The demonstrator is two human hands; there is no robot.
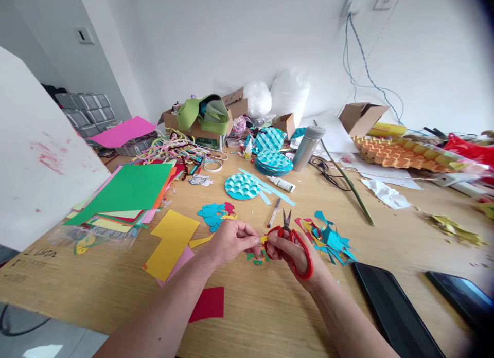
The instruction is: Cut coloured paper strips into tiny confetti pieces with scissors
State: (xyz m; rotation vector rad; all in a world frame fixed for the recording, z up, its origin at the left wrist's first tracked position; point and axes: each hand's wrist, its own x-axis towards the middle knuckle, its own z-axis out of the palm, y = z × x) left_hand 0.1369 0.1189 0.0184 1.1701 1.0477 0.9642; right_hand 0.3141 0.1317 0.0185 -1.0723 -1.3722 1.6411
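Observation:
Red-handled scissors [304, 268] rest in my right hand [287, 247], blades up and slightly apart, its fingers curled round the handles. My left hand [237, 239] is pinched at the thumb and fingertips. A tiny yellow paper piece [264, 239] lies between the fingertips of both hands; which hand grips it is hard to tell. Small green and orange scraps [255, 260] lie under the hands. Blue paper cutouts [211, 215] are beyond my left hand, and blue scraps [334, 239] sit right of my right hand. Yellow paper [173, 239] lies left, near red paper [208, 302].
Coloured sheets [127, 188] are stacked at the left. Farther back are a blue wavy-patterned disc [242, 186], a glue tube [283, 184], a pen [274, 213] and a grey bottle [307, 149]. Two phones [393, 306] lie at the right front, and a green stem [347, 180] lies behind.

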